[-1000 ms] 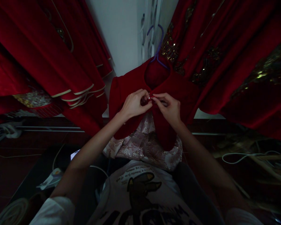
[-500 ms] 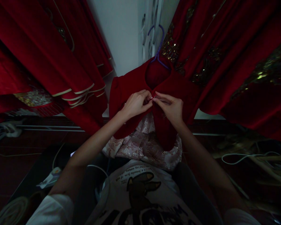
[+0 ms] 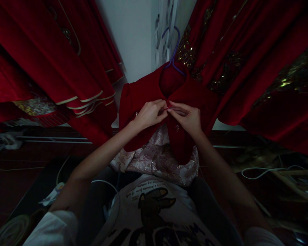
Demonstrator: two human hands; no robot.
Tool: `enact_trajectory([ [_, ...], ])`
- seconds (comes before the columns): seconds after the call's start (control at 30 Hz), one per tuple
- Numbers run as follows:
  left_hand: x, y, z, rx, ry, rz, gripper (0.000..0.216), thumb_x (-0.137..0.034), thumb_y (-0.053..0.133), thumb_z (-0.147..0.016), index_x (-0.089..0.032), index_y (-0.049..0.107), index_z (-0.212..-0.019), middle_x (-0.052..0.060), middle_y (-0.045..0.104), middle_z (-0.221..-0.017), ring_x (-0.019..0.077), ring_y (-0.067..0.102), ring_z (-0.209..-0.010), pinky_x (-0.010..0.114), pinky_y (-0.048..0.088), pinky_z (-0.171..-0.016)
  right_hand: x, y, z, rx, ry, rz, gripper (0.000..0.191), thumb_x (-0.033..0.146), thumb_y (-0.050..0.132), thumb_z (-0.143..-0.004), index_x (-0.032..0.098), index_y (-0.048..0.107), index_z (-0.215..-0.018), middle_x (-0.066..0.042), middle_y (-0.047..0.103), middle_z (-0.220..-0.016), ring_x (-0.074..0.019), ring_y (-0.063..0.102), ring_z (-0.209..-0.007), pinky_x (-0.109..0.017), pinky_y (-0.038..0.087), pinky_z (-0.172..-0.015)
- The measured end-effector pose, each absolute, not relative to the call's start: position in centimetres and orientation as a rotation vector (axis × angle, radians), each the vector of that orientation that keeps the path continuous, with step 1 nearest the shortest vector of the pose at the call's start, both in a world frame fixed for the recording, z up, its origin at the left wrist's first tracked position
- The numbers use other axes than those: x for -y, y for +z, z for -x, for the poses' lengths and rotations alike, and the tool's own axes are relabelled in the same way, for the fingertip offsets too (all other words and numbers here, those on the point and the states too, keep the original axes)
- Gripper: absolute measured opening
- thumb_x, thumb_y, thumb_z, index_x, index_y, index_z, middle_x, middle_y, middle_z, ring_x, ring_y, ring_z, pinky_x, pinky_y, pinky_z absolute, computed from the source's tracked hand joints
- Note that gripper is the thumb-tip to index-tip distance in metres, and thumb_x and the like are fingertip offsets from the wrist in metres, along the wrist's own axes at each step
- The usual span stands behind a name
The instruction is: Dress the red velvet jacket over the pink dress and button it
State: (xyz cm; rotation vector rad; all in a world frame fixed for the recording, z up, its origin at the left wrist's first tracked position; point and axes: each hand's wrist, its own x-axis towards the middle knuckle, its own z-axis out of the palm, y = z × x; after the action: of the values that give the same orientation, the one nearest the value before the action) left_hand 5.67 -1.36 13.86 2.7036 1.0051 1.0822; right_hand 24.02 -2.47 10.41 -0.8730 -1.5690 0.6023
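A dark red velvet jacket [image 3: 141, 95] hangs on a purple hanger [image 3: 173, 44] in front of me, over a pale pink and gold brocade garment [image 3: 156, 159]. My left hand [image 3: 149, 114] and my right hand [image 3: 187, 118] meet at the jacket's front opening, just below the neckline. Both pinch the two front edges together, fingertips touching. What sits between the fingertips is too small and dark to make out.
Red garments with gold trim [image 3: 66, 68] hang at the left, and red garments with gold sequins [image 3: 246, 58] at the right. A white wall [image 3: 133, 37] is behind. Cables [image 3: 267, 171] and a coiled cord [image 3: 10, 230] lie on the dark floor.
My hands have shifted slightly and drawn closer together at the jacket's front edges. The view has tilted a little.
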Motion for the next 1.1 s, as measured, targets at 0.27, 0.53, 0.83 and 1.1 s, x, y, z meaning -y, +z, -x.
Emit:
enact_trajectory([
  [0.27,0.9,14.8,-5.6,-1.007,0.897,-2.906,0.01,-0.021,0.053,-0.087,-0.016,0.06,-0.082,0.004,0.061,-0.078,0.0141,0.058,-0.066,0.026,0.042,-0.059,2.3,10.5,-24.6,1.636,0.566,0.843,0.033,0.031,0.073,-0.079,0.021,0.074,-0.11,-0.005,0.074,-0.11,-0.0203,0.073,-0.092,-0.041,0.061,-0.092],
  [0.53,1.9,13.4,-7.7,-1.315,1.102,-2.69,0.015,-0.02,0.047,-0.093,-0.013,0.06,-0.095,0.009,0.065,-0.093,0.0179,0.063,-0.076,0.03,0.048,-0.068,2.3,10.0,-23.9,1.696,0.518,0.879,0.047,0.03,0.059,-0.087,0.025,0.056,-0.134,-0.007,0.063,-0.13,-0.0206,0.066,-0.109,-0.038,0.058,-0.093],
  [0.83,2.7,8.5,-7.1,-1.093,1.34,-2.052,0.024,-0.017,0.05,-0.09,-0.015,0.056,-0.113,0.01,0.065,-0.111,0.0143,0.066,-0.087,0.026,0.056,-0.073,6.1,6.1,-27.3,1.829,0.412,1.212,0.071,0.022,0.06,-0.082,0.023,0.031,-0.147,-0.011,0.064,-0.12,-0.0223,0.068,-0.096,-0.039,0.057,-0.084],
  [1.1,1.8,8.0,-8.4,-1.049,1.224,-2.227,0.036,-0.018,0.048,-0.093,-0.011,0.051,-0.127,0.017,0.061,-0.129,0.0239,0.06,-0.119,0.04,0.046,-0.104,10.5,13.2,-26.5,1.817,0.505,1.051,0.032,0.019,0.051,-0.091,0.025,0.06,-0.121,-0.004,0.069,-0.114,-0.0168,0.067,-0.1,-0.031,0.052,-0.089],
])
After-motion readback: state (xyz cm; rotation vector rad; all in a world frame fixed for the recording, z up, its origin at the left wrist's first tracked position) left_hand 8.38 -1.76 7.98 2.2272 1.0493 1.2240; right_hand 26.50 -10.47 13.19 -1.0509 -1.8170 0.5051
